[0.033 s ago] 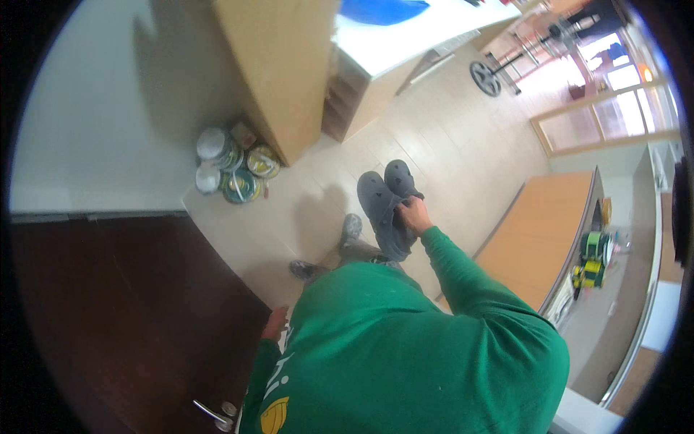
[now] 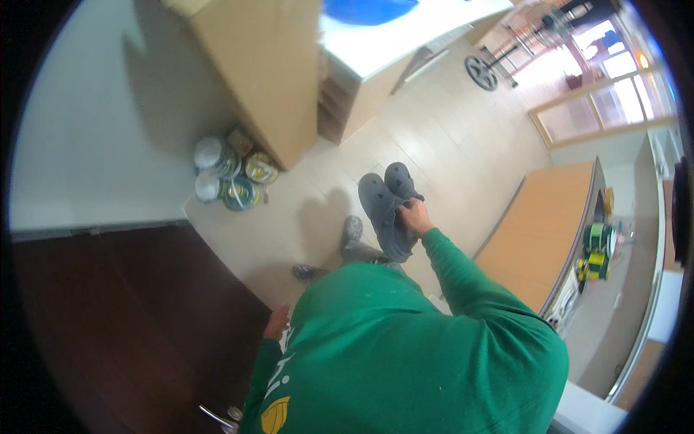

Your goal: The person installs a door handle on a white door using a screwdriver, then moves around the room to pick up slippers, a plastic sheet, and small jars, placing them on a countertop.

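A pair of dark grey clogs with cut-out holes is in my right hand point(image 2: 414, 216), the fingers closed around their upper edges. The larger-looking clog point(image 2: 377, 200) is on the left, and the other clog point(image 2: 399, 179) lies against it, partly behind my hand. Both are held up in front of my body, over the tiled floor. Low at my left side hangs my left hand point(image 2: 275, 322), close to the dark brown door point(image 2: 130, 304). Its fingers are mostly hidden, so whether it holds anything does not show.
Paint cans point(image 2: 240, 192) stand in the corner by a tall wooden cabinet point(image 2: 264, 79). A white-topped counter point(image 2: 405, 40) extends beyond it. To the right is an orange-brown panel point(image 2: 538, 224) beside a shelf with green and yellow tools point(image 2: 596, 249). A wheeled frame point(image 2: 483, 72) stands farther off.
The view has shifted slightly, so the cabinet, cans and door sit a little differently in it. My right hand still grips the clogs in nearly the same place.
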A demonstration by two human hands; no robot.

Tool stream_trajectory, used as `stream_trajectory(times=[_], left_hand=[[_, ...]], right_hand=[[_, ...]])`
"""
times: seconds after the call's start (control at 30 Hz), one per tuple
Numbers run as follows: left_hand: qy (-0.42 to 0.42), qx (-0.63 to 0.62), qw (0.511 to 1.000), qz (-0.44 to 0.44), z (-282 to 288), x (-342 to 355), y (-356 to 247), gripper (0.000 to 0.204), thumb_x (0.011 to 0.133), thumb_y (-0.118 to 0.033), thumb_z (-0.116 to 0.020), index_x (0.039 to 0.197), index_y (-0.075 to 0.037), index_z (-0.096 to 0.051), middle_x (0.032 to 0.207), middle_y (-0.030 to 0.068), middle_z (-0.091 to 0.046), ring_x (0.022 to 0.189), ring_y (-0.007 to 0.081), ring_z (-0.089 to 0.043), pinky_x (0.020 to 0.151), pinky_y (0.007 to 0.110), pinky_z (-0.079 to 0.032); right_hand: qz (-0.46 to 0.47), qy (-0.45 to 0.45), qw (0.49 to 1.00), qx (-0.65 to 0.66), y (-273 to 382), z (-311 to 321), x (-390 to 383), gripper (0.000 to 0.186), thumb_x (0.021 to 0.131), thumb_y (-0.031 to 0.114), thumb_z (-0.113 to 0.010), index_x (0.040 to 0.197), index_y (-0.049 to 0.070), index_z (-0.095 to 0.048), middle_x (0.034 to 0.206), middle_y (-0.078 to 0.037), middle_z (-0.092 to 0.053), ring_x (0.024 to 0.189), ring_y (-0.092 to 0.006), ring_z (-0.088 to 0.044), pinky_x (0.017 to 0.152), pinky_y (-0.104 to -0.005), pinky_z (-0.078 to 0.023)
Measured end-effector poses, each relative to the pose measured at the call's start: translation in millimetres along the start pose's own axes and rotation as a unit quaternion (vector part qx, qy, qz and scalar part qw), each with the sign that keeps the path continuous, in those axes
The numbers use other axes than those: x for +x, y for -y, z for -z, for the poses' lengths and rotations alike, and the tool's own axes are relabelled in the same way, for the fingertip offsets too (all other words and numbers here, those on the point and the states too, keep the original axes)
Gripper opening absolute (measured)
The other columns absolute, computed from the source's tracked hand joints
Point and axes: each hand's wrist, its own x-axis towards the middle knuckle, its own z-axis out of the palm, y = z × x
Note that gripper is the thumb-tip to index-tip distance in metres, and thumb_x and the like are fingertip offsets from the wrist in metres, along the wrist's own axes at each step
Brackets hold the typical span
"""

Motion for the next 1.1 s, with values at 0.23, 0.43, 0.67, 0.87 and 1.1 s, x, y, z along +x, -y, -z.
stream_trajectory(times=[0.23, 0.43, 0.67, 0.87, 1.1], left_hand=[[-0.056, 0.292, 0.947, -0.123, -31.6, 43.8, -192.9, 0.054, 0.103, -0.037, -0.050, 0.144, -0.002, -0.050, 0.147, 0.0182, -0.052, 0.134, 0.0323, -0.050, 0.112, 0.040, -0.039], [-0.061, 0.386, 0.904, -0.171, -106.2, 98.9, -363.1, 0.052, 0.100, -0.036, -0.055, 0.139, -0.002, -0.056, 0.139, 0.0221, -0.058, 0.133, 0.0315, -0.053, 0.109, 0.039, -0.041], [-0.038, 0.457, 0.854, -0.244, -235.6, 124.6, -525.0, 0.052, 0.099, -0.034, -0.057, 0.138, 0.000, -0.056, 0.129, 0.0225, -0.064, 0.121, 0.0299, -0.061, 0.103, 0.037, -0.046], [0.073, 0.403, 0.821, -0.398, -367.8, 191.2, -707.6, 0.048, 0.100, -0.032, -0.058, 0.137, 0.000, -0.057, 0.121, 0.0194, -0.068, 0.111, 0.0265, -0.065, 0.098, 0.036, -0.048], [0.109, 0.402, 0.735, -0.535, -568.0, 222.2, -958.0, 0.044, 0.099, -0.027, -0.062, 0.133, 0.000, -0.060, 0.120, 0.0187, -0.068, 0.108, 0.0280, -0.065, 0.095, 0.037, -0.050]], right_hand=[[-0.087, -0.056, 0.984, 0.146, -65.5, 31.0, 11.9, 0.032, 0.085, 0.022, -0.068, 0.098, -0.008, -0.066, 0.096, -0.028, -0.069, 0.095, -0.0416, -0.067, 0.084, -0.0461, -0.052], [-0.155, -0.150, 0.964, 0.158, -128.4, 85.8, 61.5, 0.036, 0.080, 0.026, -0.072, 0.094, -0.006, -0.065, 0.097, -0.032, -0.066, 0.097, -0.0468, -0.065, 0.083, -0.0498, -0.051], [-0.206, -0.209, 0.941, 0.169, -162.0, 145.5, 106.9, 0.034, 0.082, 0.027, -0.073, 0.093, -0.005, -0.064, 0.096, -0.030, -0.066, 0.095, -0.0472, -0.064, 0.082, -0.0499, -0.050], [-0.221, -0.280, 0.912, 0.204, -184.7, 192.9, 171.7, 0.033, 0.083, 0.024, -0.073, 0.094, -0.004, -0.060, 0.091, -0.028, -0.065, 0.090, -0.0468, -0.063, 0.078, -0.0497, -0.049], [-0.274, -0.278, 0.909, 0.150, -212.5, 330.0, 258.0, 0.024, 0.081, 0.013, -0.071, 0.094, -0.004, -0.060, 0.092, -0.028, -0.065, 0.092, -0.0467, -0.063, 0.080, -0.0484, -0.050]])
